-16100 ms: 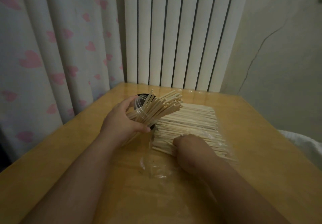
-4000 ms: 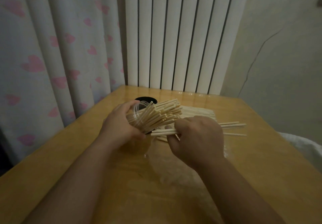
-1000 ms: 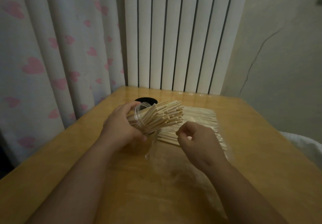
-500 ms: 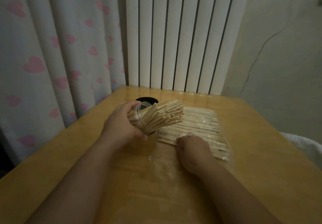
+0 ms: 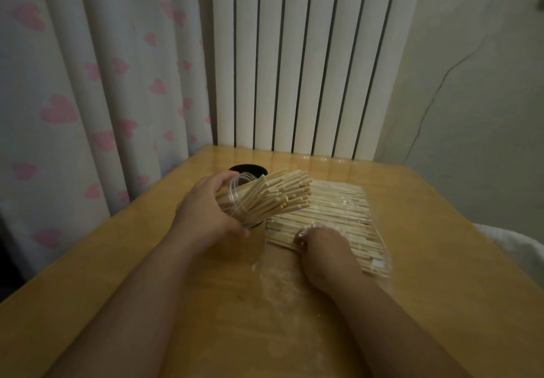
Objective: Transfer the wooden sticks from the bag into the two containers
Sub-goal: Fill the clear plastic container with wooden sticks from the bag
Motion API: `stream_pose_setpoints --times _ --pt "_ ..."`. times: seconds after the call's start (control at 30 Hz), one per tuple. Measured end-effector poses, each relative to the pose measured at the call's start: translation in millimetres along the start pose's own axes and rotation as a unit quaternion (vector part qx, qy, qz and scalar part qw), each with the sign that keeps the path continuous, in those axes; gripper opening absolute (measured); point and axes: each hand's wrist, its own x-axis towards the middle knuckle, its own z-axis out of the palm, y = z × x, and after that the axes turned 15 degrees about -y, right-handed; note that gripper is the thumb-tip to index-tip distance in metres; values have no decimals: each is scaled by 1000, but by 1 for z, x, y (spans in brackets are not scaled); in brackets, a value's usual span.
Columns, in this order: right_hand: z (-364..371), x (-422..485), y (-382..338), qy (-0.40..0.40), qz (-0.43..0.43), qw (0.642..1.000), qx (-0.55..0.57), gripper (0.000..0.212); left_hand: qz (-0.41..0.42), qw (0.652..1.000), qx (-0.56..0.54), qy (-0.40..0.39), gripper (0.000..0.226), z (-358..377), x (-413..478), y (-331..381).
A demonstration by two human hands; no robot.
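Wooden table (image 5: 426,260) seen beside heart curtain (image 5: 88,98). Tilted clear container (image 5: 235,184), packed with sticks (image 5: 282,198), is gripped by left hand (image 5: 206,215). Black container (image 5: 247,169) is set just behind. Bag (image 5: 276,283) is laid flat. Right hand (image 5: 323,248) is tucked inside; its grip cannot be told.

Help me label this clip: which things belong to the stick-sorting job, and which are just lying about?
Job: wooden sticks, plastic bag, clear container in left hand, black container, right hand.
Lying about: table, curtain, radiator.

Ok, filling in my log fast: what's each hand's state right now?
Left hand: closed around the tilted clear container of sticks.
Right hand: on the bagged sticks; grip cannot be told.
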Motion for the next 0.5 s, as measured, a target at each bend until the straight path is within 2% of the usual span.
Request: stream_pose_setpoints --times 0.5 --pt "1 2 -4 -37 24 999 -18 21 -3 1000 3 3 113 0 1 -2"
